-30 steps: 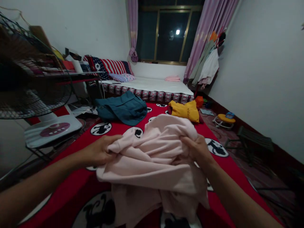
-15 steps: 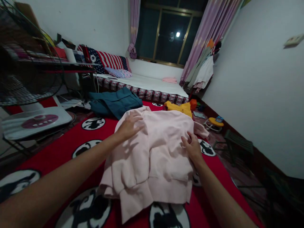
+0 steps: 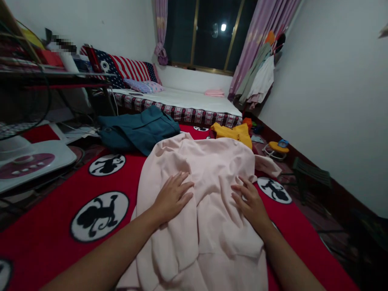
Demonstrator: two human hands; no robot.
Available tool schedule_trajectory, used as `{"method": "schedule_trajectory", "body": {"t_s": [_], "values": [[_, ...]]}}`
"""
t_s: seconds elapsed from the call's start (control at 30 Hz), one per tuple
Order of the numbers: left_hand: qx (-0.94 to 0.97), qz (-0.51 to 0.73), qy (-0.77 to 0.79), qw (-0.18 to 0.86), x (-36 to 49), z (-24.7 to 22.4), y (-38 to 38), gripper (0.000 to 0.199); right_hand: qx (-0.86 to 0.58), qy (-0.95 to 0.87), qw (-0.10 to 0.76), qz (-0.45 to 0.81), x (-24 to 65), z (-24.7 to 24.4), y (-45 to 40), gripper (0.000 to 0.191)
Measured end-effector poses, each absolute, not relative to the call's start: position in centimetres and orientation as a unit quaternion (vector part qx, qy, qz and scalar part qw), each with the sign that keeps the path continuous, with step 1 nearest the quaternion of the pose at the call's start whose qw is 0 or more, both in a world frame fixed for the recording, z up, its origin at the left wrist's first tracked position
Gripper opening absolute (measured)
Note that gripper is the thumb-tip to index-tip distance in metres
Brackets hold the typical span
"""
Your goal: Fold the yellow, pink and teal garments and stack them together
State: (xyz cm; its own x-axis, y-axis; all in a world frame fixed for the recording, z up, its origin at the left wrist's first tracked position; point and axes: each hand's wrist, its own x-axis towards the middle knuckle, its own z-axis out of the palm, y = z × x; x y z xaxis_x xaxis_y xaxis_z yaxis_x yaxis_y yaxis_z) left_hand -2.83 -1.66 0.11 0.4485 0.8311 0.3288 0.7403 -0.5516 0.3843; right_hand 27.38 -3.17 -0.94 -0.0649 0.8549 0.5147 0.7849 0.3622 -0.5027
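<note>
A pale pink sweatshirt [image 3: 218,169] lies spread on the red blanket [image 3: 48,218], which has black-and-white round figures on it. One sleeve is folded down along its left side; a bit of the other sticks out past the right edge. My left hand [image 3: 172,196] rests flat on the folded sleeve with its fingers stretched out. On the right part of the garment lies my right hand [image 3: 250,202], its fingers spread and slightly bent. Neither hand grips the cloth. The sweatshirt's hem runs out of the bottom of the picture.
Beyond the sweatshirt lie a dark teal garment [image 3: 139,127] and a yellow garment [image 3: 233,133]. A fan base [image 3: 36,161] and a cluttered desk [image 3: 54,74] stand at left. At right are a yellow-topped stool [image 3: 278,147] and a dark green folding stool [image 3: 312,173].
My left hand has come down and nearer to me on the folded sleeve. My right hand is also nearer to me. The view has moved closer, so the hem has left the picture.
</note>
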Motion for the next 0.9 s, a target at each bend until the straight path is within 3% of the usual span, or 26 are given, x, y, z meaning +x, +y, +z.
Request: {"method": "schedule_trajectory", "body": {"t_s": [0.6, 0.9], "values": [[0.834, 0.273, 0.459, 0.139, -3.66, 0.47, -2.56, 0.032, -0.551, -0.757, 0.353, -0.007, 27.36, -1.3, -2.79, 0.026], [0.834, 0.275, 0.454, 0.151, -3.89, 0.49, -2.59, 0.032, -0.563, -0.754, 0.337, 0.031, 27.54, -1.06, -3.74, 0.024]]}}
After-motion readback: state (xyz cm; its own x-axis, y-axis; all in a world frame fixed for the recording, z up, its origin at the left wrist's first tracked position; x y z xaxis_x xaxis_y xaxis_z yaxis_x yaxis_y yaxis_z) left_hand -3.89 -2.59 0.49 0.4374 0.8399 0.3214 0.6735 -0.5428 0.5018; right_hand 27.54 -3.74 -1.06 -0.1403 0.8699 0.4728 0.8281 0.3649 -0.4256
